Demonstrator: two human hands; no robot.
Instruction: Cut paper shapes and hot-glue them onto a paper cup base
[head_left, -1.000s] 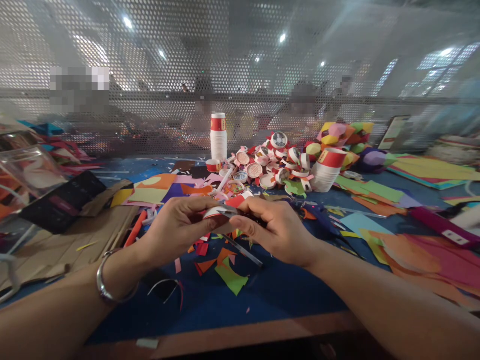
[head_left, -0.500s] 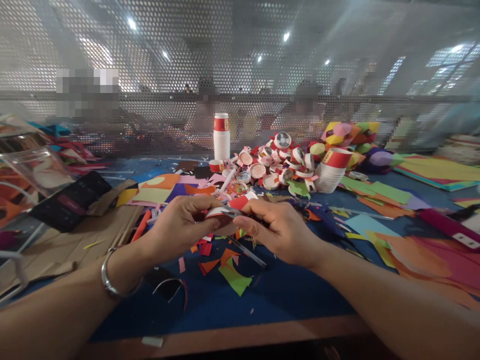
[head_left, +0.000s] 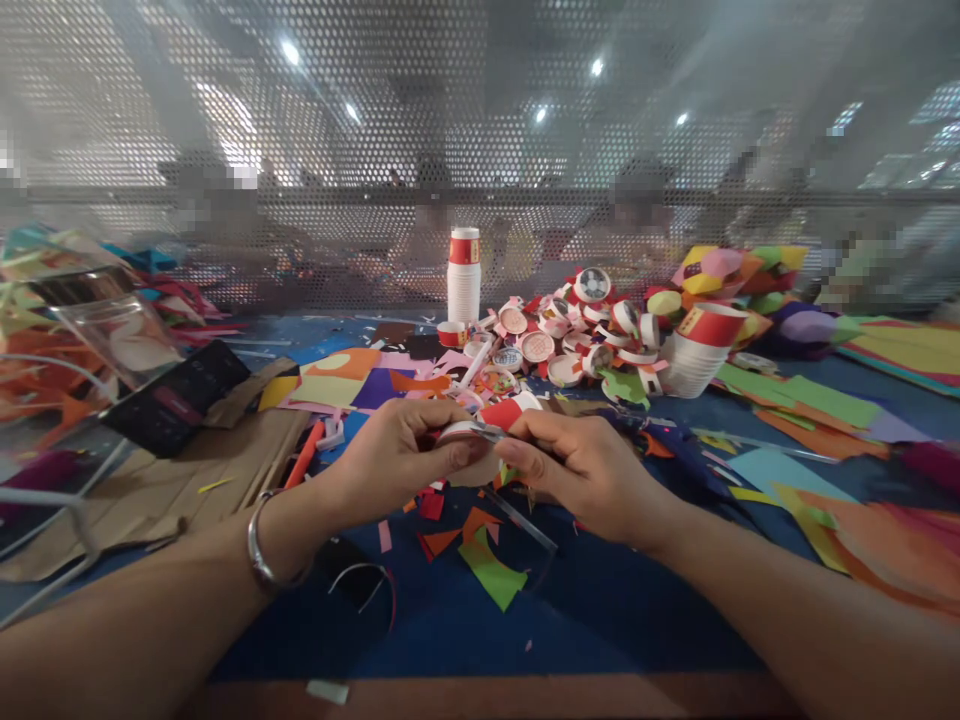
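Both hands meet in the middle above the blue table. My left hand is closed, thumb and fingers pinching a cut paper cup piece with a white, rounded edge. My right hand is closed too, its thumb and forefinger gripping the right end of the same piece. A thin greyish strip shows between the fingertips; its kind is unclear. Just behind the fingers is a red and white cup part; whether it joins the held piece I cannot tell. Below the hands lies a green paper scrap.
A pile of cut cup bottoms lies behind the hands, between a white cup stack and a leaning red-topped stack. Cardboard and a black box are left; coloured paper sheets lie right. A mesh partition stands behind.
The whole view has shifted, so hands and table things appear farther right. Both hands keep their pinch on the cup piece, with little visible change in the fingers.
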